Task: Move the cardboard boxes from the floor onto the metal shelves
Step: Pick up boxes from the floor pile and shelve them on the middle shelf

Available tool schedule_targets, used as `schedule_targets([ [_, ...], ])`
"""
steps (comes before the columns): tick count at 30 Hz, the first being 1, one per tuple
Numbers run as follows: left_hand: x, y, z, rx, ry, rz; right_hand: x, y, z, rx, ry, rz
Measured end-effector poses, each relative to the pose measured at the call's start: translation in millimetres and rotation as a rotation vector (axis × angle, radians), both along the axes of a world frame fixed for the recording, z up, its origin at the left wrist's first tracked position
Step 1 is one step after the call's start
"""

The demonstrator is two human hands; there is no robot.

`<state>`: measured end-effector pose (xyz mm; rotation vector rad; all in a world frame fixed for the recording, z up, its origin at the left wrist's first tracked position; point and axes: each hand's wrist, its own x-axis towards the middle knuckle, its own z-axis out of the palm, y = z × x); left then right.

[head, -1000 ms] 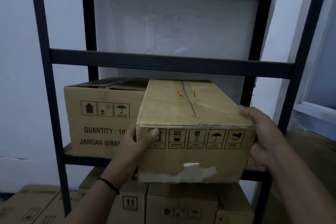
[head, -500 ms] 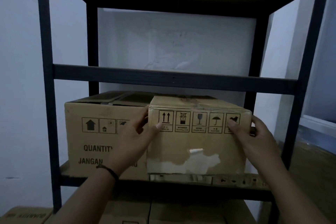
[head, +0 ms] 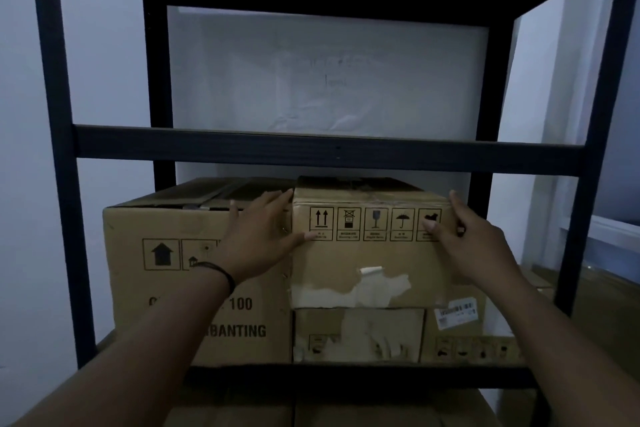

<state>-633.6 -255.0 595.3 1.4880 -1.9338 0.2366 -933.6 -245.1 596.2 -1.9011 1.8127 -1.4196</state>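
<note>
While both hands bear on it, the smaller brown cardboard box with the row of handling symbols and a torn white patch on its front (head: 374, 253) sits on the dark metal shelf rack (head: 332, 152), stacked on two low flat cardboard boxes (head: 360, 334) on the middle tier. Just to its left, touching it, stands the large brown cardboard box printed with "100" and "BANTING" (head: 194, 288), its top flaps partly open. More cardboard boxes (head: 311, 409) show dimly on the tier below. The left hand (head: 259, 236), a thin black band (head: 218, 272) on its wrist, lies spread with straight fingers over the smaller box's upper left corner, thumb flat on the front. The right hand (head: 460, 239) is also open, fingers extended along the right edge and thumb pressing the front face beside the last symbol.
</note>
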Motion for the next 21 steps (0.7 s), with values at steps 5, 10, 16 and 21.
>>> schedule_targets([
  [5,6,-32,-4,0.05,-0.073,0.112,-5,-32,0,-0.011,0.033,0.03],
  [10,6,-46,-19,-0.024,-0.12,0.172,-9,-60,1,-0.037,0.054,0.062],
  [16,2,-55,-26,-0.129,-0.1,0.229,-11,-79,-4,-0.057,0.097,0.067],
  [21,1,-59,-28,-0.139,-0.127,0.27,-9,-83,-5,-0.052,0.093,0.075],
])
